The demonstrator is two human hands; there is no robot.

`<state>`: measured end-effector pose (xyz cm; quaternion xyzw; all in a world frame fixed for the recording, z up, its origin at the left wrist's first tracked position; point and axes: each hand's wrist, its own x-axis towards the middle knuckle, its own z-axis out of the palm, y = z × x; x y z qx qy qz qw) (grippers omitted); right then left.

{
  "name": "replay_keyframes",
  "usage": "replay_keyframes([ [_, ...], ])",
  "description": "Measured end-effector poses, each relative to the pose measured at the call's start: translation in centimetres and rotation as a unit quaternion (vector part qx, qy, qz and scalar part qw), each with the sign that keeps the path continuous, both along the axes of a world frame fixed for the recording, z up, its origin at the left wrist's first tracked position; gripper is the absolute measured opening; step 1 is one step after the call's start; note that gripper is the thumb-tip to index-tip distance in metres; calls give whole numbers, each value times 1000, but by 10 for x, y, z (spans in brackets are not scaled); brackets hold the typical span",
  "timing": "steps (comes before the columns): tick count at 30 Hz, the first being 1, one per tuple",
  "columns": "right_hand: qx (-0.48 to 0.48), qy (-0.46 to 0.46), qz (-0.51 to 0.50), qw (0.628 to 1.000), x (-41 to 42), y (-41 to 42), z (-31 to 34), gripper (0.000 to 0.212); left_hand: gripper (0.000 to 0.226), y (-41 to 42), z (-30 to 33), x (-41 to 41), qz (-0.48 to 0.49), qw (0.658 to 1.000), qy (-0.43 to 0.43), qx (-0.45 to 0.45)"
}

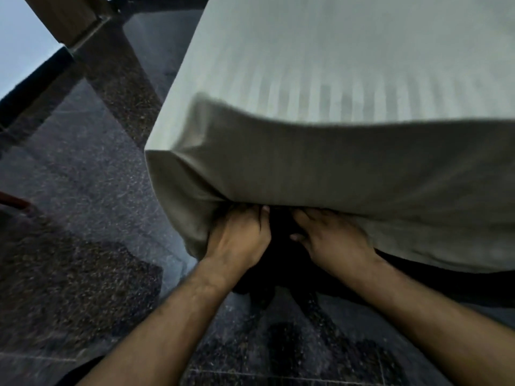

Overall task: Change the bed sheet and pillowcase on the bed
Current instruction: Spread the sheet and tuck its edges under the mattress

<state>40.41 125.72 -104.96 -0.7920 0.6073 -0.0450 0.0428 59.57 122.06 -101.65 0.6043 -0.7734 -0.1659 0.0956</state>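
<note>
A pale striped bed sheet (320, 151) covers the mattress and hangs down over its near corner. My left hand (239, 235) grips a bunch of the sheet at the bottom of that corner, fingers curled into the cloth. Just to its right, my right hand (331, 238) reaches under the mattress's lower edge. Its fingertips are hidden beneath the sheet there, and its thumb is bent below. Between the hands lies a dark gap under the mattress. No pillow or pillowcase is in view.
Dark speckled stone floor (83, 207) spreads to the left and below the bed. A wooden furniture piece (64, 18) stands at the top left by the wall. A reddish object (14, 201) pokes in at the left edge.
</note>
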Motion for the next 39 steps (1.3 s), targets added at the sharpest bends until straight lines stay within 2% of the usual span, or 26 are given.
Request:
replay_keyframes([
  [2, 25, -22, -2, 999, -2, 12, 10, 56, 39, -6, 1, -6, 9, 998, -56, 19],
  [4, -13, -39, -37, 998, -12, 24, 18, 50, 34, -12, 6, -12, 19, 994, -85, 64],
  [6, -56, -26, -66, 996, -23, 28, 16, 44, 33, -15, 1, -18, 19, 994, -81, 70],
  [8, -43, -12, -68, 997, -30, 23, 11, 51, 35, -11, 4, -20, 1, 990, -124, 60],
  [9, -30, -12, -64, 997, -31, 16, 12, 57, 36, -8, 14, -22, -4, 986, -142, 83],
  [11, 50, -26, -74, 996, -32, 1, 23, 69, 39, -5, 11, -22, 6, 994, -109, 31],
  [12, 106, -35, -75, 991, -35, -4, 27, 69, 41, 0, 15, -21, -9, 995, -97, 29],
  [14, 163, -62, -58, 983, -38, -9, 31, 61, 44, 8, 20, -25, -74, 982, -157, 73],
  [17, 105, -48, -52, 992, -40, -7, 31, 57, 52, -10, -10, -25, -147, 973, -173, 39],
  [18, 93, -31, -56, 994, -40, -4, 31, 57, 61, -14, -5, -28, -158, 970, -175, 56],
  [20, 88, 12, -36, 995, -41, 4, 35, 54, 73, -21, 1, -32, -151, 975, -163, 6],
  [22, 93, 31, -12, 995, -45, 22, 42, 62, 60, -27, 4, -34, -109, 986, -122, 18],
  [23, 97, 19, -27, 995, -48, 34, 47, 67, 52, -29, 7, -36, -101, 990, -93, 44],
  [25, 81, -35, -78, 993, -62, 51, 56, 63, 52, -32, 15, -38, -123, 984, -72, 105],
  [27, 41, -49, -106, 992, -80, 54, 55, 50, 52, -33, 21, -37, -158, 975, -92, 122],
  [29, 23, -17, -109, 994, -94, 48, 46, 48, 50, -32, 26, -37, -179, 971, -121, 99],
  [30, 24, -30, -103, 994, -98, 46, 41, 46, 49, -30, 29, -35, -189, 967, -130, 108],
  [32, 30, -24, -77, 996, -103, 41, 33, 40, 48, -30, 35, -29, -187, 957, -149, 162],
  [33, 49, -8, -69, 996, -105, 39, 29, 45, 46, -29, 38, -27, -183, 952, -171, 176],
  [34, 66, 7, -66, 996, -106, 36, 25, 55, 43, -29, 40, -25, -178, 950, -196, 169],
  [36, 86, 16, -103, 991, -104, 31, 29, 72, 39, -24, 49, -26, -179, 954, -220, 97],
  [37, 120, 17, -118, 986, -102, 27, 35, 73, 37, -21, 54, -30, -190, 958, -207, 53],
  [39, 174, 24, -109, 978, -101, 17, 41, 69, 38, -13, 59, -45, -251, 961, -117, -15],
])
